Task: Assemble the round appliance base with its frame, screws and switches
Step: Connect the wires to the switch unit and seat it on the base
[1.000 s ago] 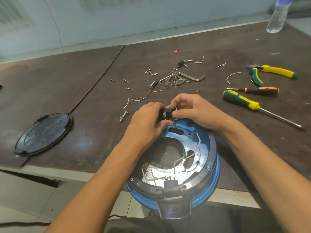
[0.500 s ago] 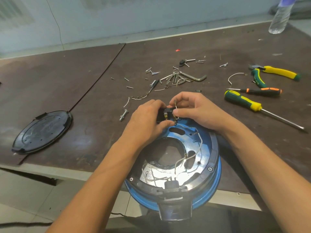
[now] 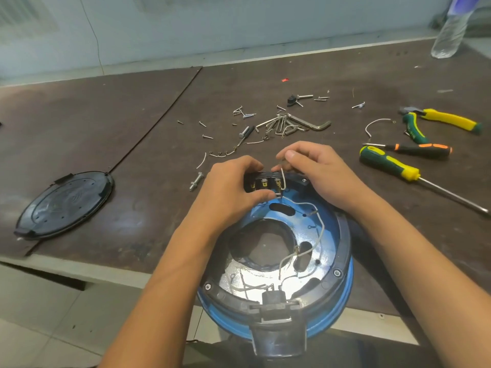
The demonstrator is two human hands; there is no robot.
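The round blue appliance base (image 3: pixel 329 235) with its black ring frame (image 3: pixel 342 264) lies upside down at the table's near edge. A black switch block (image 3: pixel 263 181) with brass terminals sits at the base's far rim. My left hand (image 3: pixel 228 187) grips this block, thumb beneath it. My right hand (image 3: pixel 316 168) pinches a thin white wire (image 3: pixel 283 179) that stands up by the block's right terminal. More white wires (image 3: pixel 318 229) run across the base's inside. Loose screws (image 3: pixel 244 112) and a bolt (image 3: pixel 196 181) lie on the table beyond my hands.
A black round cover (image 3: pixel 63 205) lies at the left. Hex keys (image 3: pixel 297 124) sit among the screws. Two screwdrivers (image 3: pixel 390 166) and pliers (image 3: pixel 435 120) lie at the right, and a plastic bottle (image 3: pixel 449 33) stands at the far right. The brown table (image 3: pixel 106 123) ends just under the base.
My right hand has lifted slightly, drawing the white wire upward beside the switch block. My left hand has shifted so the block's brass terminals show. The base stays put.
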